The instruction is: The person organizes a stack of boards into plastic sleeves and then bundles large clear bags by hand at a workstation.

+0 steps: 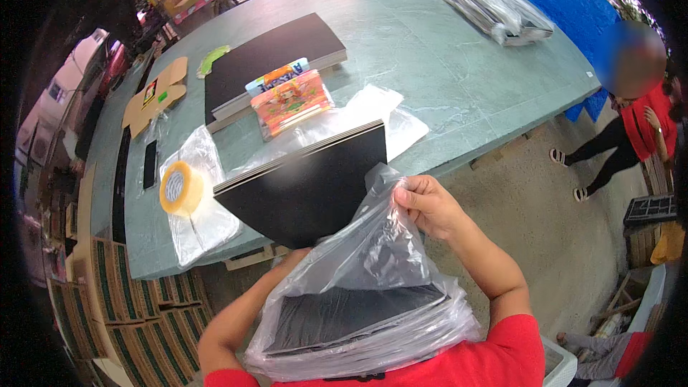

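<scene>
A few thin black boards (308, 186) stand tilted together at the table's near edge. My left hand (304, 254) is at their lower edge, its fingers hidden behind them and the plastic; it appears to hold them up. My right hand (430, 204) is closed, pinching the upper edge of a clear plastic bag (390, 244) between thumb and fingers. That bag's mouth is drawn up beside the boards' right corner. Below, against my body, lies a pile of clear bags (437, 319) with a dark flat panel (351, 315) showing through the plastic.
On the green table (401, 36) are a thick black board stack (279, 50), colourful printed packets (290, 100), a tape roll (183, 188) on plastic, a phone (150, 165), cut cardboard (161, 89) and bagged items (494, 11). A person (638, 115) stands right; cartons (150, 301) lie lower left.
</scene>
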`<action>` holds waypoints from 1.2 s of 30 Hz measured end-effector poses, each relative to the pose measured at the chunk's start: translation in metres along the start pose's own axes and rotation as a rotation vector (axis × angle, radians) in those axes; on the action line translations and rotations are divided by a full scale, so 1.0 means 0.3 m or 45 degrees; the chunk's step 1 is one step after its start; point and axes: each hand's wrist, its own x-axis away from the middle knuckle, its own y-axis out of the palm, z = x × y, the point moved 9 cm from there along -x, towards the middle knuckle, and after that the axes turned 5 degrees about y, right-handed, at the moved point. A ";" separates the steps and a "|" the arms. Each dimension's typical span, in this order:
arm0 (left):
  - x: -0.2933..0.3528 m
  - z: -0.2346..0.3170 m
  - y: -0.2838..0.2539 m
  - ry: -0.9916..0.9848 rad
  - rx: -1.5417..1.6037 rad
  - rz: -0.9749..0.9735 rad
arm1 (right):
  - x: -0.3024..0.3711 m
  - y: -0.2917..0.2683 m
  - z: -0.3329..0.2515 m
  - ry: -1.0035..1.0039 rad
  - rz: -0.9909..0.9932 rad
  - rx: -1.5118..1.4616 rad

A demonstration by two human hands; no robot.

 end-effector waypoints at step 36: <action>0.166 0.656 -0.319 0.560 0.209 0.851 | -0.160 0.309 0.032 -0.074 -0.135 0.262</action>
